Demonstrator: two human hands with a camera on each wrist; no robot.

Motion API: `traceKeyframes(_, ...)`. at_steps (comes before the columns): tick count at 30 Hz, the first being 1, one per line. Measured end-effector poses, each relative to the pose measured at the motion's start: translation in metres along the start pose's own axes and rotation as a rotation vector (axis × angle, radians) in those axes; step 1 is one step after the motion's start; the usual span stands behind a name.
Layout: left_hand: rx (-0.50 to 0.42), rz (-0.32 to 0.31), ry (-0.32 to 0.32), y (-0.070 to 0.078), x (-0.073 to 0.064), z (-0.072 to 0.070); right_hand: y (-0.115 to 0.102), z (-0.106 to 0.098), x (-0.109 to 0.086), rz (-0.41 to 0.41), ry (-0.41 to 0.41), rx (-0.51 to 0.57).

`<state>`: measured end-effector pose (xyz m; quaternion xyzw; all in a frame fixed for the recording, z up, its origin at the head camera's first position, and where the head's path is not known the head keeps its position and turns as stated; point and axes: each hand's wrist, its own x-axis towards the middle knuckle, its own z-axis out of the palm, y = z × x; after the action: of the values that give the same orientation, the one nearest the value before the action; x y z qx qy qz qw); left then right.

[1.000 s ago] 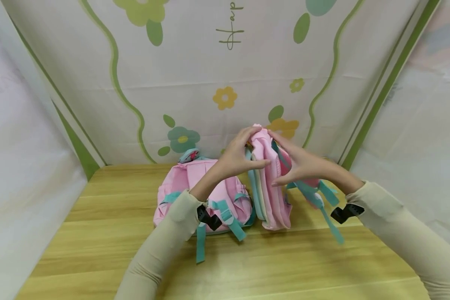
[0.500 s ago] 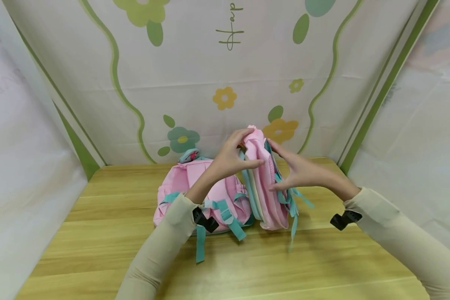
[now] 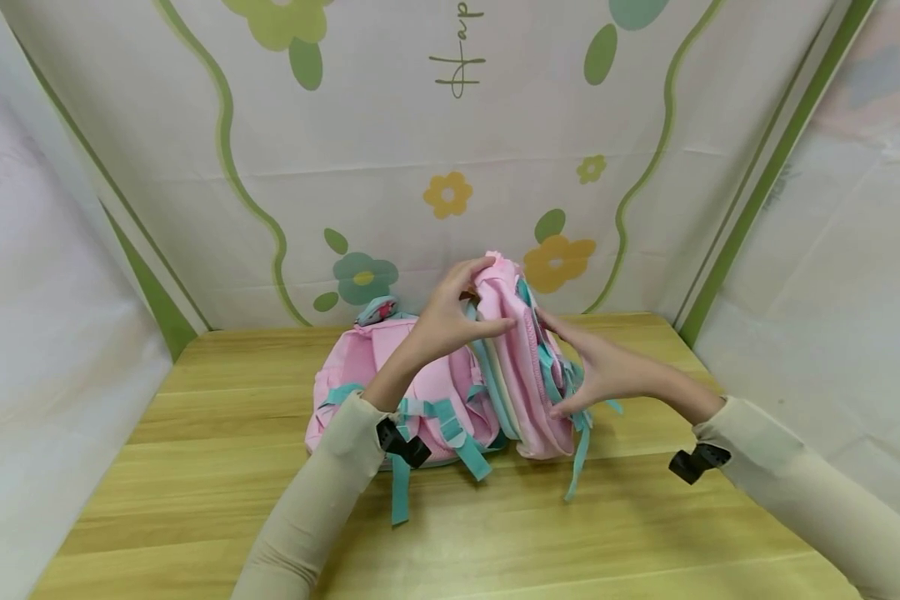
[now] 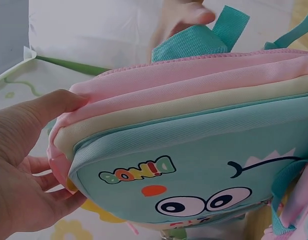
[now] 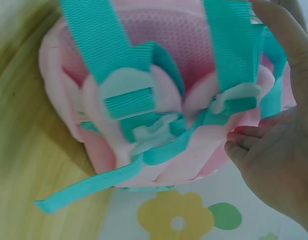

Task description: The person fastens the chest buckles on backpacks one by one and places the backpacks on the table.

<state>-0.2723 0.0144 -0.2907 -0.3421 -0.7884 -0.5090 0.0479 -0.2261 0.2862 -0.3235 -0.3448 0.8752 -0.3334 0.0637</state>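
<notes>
A small pink backpack (image 3: 525, 375) with a teal dinosaur-face front (image 4: 128, 142) stands on its base, leaning left. My left hand (image 3: 446, 317) grips its top corner, thumb on the pink side and fingers round the far edge. My right hand (image 3: 611, 367) is at the strap side, its fingers spread and gently bent beside the back panel. Teal straps (image 5: 234, 45) with pale buckles hang over that panel in the right wrist view. Close on the left, a second pink backpack (image 3: 438, 383) lies with its straps up, partly behind my left forearm.
Both bags are on a wooden table (image 3: 195, 467). White cloth walls printed with flowers (image 3: 450, 196) rise behind and at the sides. A loose teal strap (image 3: 400, 492) from the lying backpack trails toward the front.
The held backpack has tilted and shifted left, toward the lying one. Its straps, spread out to the right earlier, now hang close against its back. Both hands stay beside it; the right sits lower.
</notes>
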Motion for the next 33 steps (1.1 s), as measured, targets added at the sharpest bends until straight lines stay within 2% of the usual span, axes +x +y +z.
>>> traceKeyframes(9, -0.042, -0.021, 0.013, -0.008, -0.005, -0.005, 0.011, 0.014, -0.011, -0.009, -0.002, 0.028)
traceKeyframes(22, -0.090, -0.058, 0.024, -0.018, -0.013, -0.010, 0.033, 0.029, -0.027, 0.099, -0.008, 0.037)
traceKeyframes(33, -0.044, -0.146, 0.048, -0.020, -0.023, -0.011, 0.047, 0.037, -0.034, 0.139, -0.019, 0.024)
